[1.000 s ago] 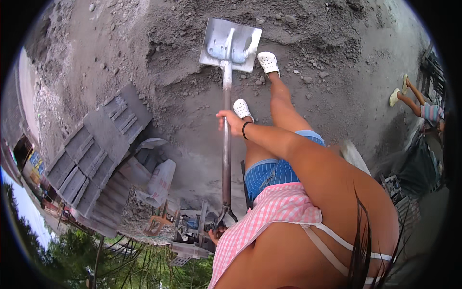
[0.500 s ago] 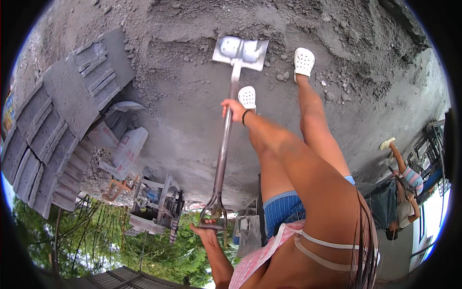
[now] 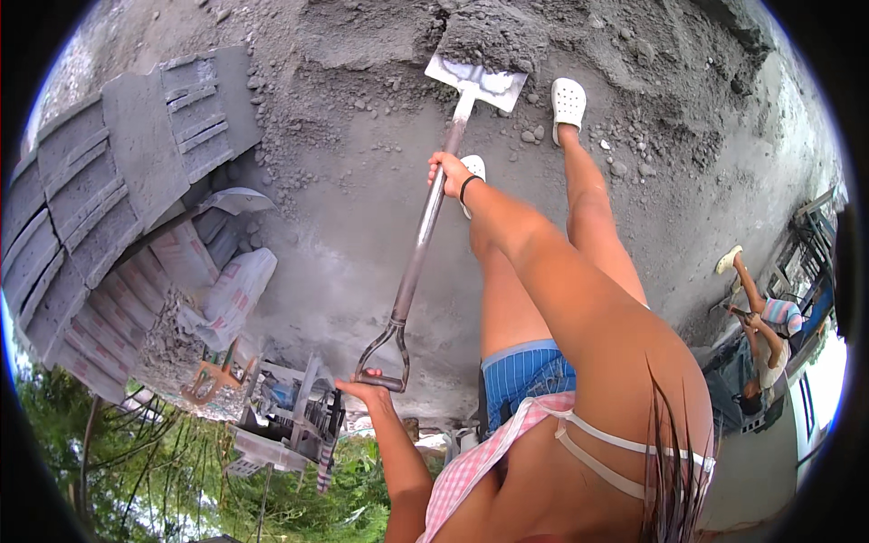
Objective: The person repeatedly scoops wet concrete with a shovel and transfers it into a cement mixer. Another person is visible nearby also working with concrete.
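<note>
A shovel [image 3: 424, 244] with a long metal shaft slants across the middle of the view, its flat blade [image 3: 477, 81] pushed into loose grey sand [image 3: 493, 34]. Some of that sand lies over the blade's far edge. My right hand [image 3: 447, 173], with a dark band at the wrist, is closed round the shaft not far behind the blade. At the other end, my left hand [image 3: 369, 387] grips the crossbar of the D-shaped handle. My feet, in white clogs [image 3: 568, 101], stand on sandy ground close to the blade.
Grey concrete blocks [image 3: 136, 149] are stacked at the left, with white printed sacks [image 3: 237, 294] beside them. A grey metal frame or machine [image 3: 285, 403] stands at lower left. Another person [image 3: 765, 339] bends over at the far right, near dark metal racks. Small stones dot the ground.
The blade has slid forward and slightly right, into the sand, which now covers part of it. Both hands have moved forward with the shovel, the left one also swinging leftward.
</note>
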A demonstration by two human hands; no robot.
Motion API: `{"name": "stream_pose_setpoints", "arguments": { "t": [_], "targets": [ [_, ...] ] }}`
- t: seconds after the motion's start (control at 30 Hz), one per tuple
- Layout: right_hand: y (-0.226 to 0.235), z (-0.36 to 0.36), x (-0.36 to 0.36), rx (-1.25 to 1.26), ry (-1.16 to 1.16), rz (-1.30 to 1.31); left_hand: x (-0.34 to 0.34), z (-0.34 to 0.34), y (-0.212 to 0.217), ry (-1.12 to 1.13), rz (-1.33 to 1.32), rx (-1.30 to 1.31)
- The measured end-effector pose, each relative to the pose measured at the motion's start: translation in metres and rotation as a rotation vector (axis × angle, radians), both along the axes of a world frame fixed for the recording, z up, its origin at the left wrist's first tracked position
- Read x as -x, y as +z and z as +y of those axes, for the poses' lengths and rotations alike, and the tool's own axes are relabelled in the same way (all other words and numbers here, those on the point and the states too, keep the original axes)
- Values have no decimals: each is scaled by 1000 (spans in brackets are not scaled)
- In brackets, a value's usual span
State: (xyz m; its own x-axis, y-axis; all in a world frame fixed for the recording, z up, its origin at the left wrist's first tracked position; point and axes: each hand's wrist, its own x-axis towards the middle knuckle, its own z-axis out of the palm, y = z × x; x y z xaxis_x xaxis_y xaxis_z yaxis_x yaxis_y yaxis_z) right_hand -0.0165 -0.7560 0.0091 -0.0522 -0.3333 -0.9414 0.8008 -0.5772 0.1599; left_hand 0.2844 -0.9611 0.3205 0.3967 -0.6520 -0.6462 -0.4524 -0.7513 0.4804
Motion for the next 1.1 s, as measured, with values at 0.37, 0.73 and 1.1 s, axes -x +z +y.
{"name": "stream_pose_setpoints", "arguments": {
  "t": [0.37,0.73,1.1],
  "targets": [
    [239,150,-25,-315,-481,281,50,-38,39,-520,309,-132],
    [557,350,-349,-841,-1190,502,87,120,156,-1204,458,-539],
    [658,268,-910,-1203,-2070,1211,-141,397,283,-2079,1456,-1300]
  ]
}}
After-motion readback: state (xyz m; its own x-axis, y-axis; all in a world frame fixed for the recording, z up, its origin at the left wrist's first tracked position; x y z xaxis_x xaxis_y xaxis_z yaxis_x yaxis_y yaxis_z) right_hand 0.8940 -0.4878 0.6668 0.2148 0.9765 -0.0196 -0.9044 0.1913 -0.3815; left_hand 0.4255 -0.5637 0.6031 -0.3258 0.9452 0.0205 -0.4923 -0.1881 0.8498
